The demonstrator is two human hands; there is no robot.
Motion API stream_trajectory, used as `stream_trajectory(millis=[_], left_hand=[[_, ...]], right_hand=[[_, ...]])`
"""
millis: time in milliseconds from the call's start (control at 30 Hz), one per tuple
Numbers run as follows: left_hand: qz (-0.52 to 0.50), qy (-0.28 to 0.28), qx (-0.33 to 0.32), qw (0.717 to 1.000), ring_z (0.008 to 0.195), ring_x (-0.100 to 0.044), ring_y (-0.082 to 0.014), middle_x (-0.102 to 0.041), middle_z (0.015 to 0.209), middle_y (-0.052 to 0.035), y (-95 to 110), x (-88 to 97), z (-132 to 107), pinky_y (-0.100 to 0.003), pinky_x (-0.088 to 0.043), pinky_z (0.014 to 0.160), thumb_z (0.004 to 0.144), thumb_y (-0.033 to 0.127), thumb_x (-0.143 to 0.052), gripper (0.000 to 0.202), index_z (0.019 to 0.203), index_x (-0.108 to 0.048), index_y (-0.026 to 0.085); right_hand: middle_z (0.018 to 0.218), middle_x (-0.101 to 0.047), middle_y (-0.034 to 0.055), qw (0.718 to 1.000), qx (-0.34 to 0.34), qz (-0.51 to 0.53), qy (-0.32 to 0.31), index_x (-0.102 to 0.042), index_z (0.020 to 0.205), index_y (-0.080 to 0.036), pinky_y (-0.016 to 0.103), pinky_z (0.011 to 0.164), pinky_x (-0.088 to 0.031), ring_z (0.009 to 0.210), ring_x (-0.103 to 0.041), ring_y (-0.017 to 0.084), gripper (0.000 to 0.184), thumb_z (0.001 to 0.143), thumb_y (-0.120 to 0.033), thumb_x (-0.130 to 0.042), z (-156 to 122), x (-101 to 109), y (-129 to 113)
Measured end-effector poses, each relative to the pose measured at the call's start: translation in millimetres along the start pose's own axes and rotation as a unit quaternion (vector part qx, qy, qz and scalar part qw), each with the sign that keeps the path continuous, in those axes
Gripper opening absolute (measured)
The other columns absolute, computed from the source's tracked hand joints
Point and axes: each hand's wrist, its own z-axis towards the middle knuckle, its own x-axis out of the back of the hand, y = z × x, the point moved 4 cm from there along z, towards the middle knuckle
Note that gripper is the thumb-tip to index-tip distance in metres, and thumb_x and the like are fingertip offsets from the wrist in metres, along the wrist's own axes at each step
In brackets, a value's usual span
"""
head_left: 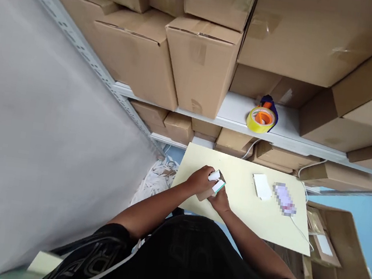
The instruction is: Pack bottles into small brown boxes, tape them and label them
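Over the near left part of a pale yellow table (pixel 243 175), my two hands are close together around a small cardboard box (pixel 203 194). My left hand (pixel 199 180) is closed on the box from the left, fingers curled over its top. A white piece (pixel 214 176) shows at those fingertips; whether it is a flap or a label, I cannot tell. My right hand (pixel 220 201) grips the box from below and the right, its fingers partly hidden. Beside it shows a white patch with a green edge (pixel 218 186). Farther right lies a stack of white cards or labels (pixel 262 186).
A blurred-out phone (pixel 284 199) with a cable lies at the table's right. A tape dispenser (pixel 261 118) with yellow tape sits on the shelf (pixel 234 111) among cardboard boxes (pixel 200 63). An open carton (pixel 345 259) stands right; white scraps (pixel 157 179) lie left, beside a grey wall.
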Motion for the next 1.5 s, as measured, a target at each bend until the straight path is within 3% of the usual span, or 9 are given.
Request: stream_trajectory(millis=[167,300,500,600,733,1000,1200,1367,1500], left_hand=[[-0.002,-0.099,-0.116,0.988,0.109,-0.064,-0.0259,-0.066,0.121,-0.0074,-12.2,25.2,3.7,-0.035,-0.048,0.101,0.086,0.032,-0.066,0.035,0.121,-0.065,0.026],[0.003,-0.165,-0.166,0.972,0.112,-0.065,-0.0254,-0.07,0.122,-0.0054,-13.2,37.2,17.4,-0.033,-0.047,0.101,0.093,0.032,-0.058,0.031,0.122,-0.067,0.028],[0.123,-0.047,-0.169,0.977,0.107,-0.063,-0.0237,-0.067,0.117,-0.0073,-4.3,35.6,31.3,-0.034,-0.051,0.093,0.095,0.017,-0.049,0.026,0.114,-0.065,0.023],[0.231,-0.002,-0.203,0.952,0.104,-0.061,-0.0246,-0.063,0.113,-0.0097,-2.7,30.5,14.6,-0.037,-0.052,0.089,0.093,0.011,-0.05,0.019,0.097,-0.066,0.02],[0.259,0.02,-0.199,0.945,0.091,-0.064,-0.0207,-0.064,0.111,-0.0076,-10.1,26.5,-19.9,-0.032,-0.053,0.076,0.098,0.015,-0.05,0.018,0.105,-0.066,0.02],[0.229,0.073,-0.305,0.922,0.115,-0.059,-0.0275,-0.066,0.123,-0.0118,3.9,28.6,-42.7,-0.045,-0.047,0.099,0.099,0.019,-0.052,0.02,0.104,-0.072,0.021],[0.107,0.063,-0.241,0.962,0.119,-0.059,-0.0263,-0.064,0.127,-0.0106,-7.4,22.3,-37.9,-0.044,-0.049,0.102,0.1,0.022,-0.053,0.025,0.111,-0.075,0.022],[-0.038,0.047,-0.101,0.993,0.099,-0.065,-0.0204,-0.061,0.125,-0.0085,-22.8,20.7,-20.1,-0.039,-0.054,0.096,0.097,0.031,-0.056,0.035,0.128,-0.07,0.022],[-0.088,-0.061,-0.066,0.992,0.088,-0.064,-0.0187,-0.054,0.135,-0.0109,-33.9,18.3,-11.8,-0.038,-0.057,0.087,0.076,0.035,-0.081,0.077,0.148,-0.055,0.023]], right_hand=[[0.131,-0.065,0.0087,0.995,-0.077,0.057,0.023,-0.062,0.128,-0.024,0.046,0.099,-0.053,0.122,-0.061,0.03,0.049,0.082,-0.039,-0.058,-25.0,24.0,-11.9],[0.098,-0.071,0.0057,0.98,-0.137,0.128,0.07,-0.067,0.098,-0.023,0.038,0.083,-0.055,0.094,-0.067,0.025,0.039,0.095,-0.055,-0.044,-20.9,34.6,-35.2],[0.071,-0.06,-0.0042,0.99,-0.113,-0.054,0.067,-0.054,0.085,-0.026,0.029,0.062,-0.041,0.063,-0.055,0.017,0.026,0.087,-0.051,-0.061,-7.8,33.8,-64.5],[0.07,-0.058,-0.0065,0.991,-0.088,-0.088,0.054,-0.051,0.091,-0.027,0.028,0.061,-0.038,0.058,-0.053,0.016,0.017,0.087,-0.042,-0.058,-10.3,31.6,-69.6],[0.066,-0.055,-0.0066,0.989,-0.082,-0.113,0.055,-0.053,0.097,-0.028,0.029,0.063,-0.039,0.059,-0.055,0.018,0.013,0.089,-0.038,-0.052,-12.8,31.2,-71.0],[0.116,-0.071,0.0034,0.985,-0.053,-0.141,0.088,-0.05,0.107,-0.028,0.036,0.076,-0.049,0.069,-0.064,0.019,0.017,0.092,-0.033,-0.047,-6.7,33.8,-71.0],[0.136,-0.065,0.0058,0.988,-0.008,-0.119,0.1,-0.06,0.099,-0.027,0.038,0.082,-0.054,0.086,-0.069,0.02,0.015,0.094,-0.033,-0.048,-4.6,37.3,-67.6],[0.143,-0.059,0.0076,0.99,0.034,-0.117,0.065,-0.065,0.121,-0.027,0.036,0.087,-0.057,0.096,-0.069,0.019,0.033,0.089,-0.03,-0.059,-1.9,36.0,-63.8],[0.146,-0.055,0.0083,0.979,0.029,-0.203,-0.002,-0.059,0.135,-0.027,0.035,0.084,-0.056,0.096,-0.069,0.019,0.051,0.085,-0.029,-0.069,0.7,38.6,-73.1]])
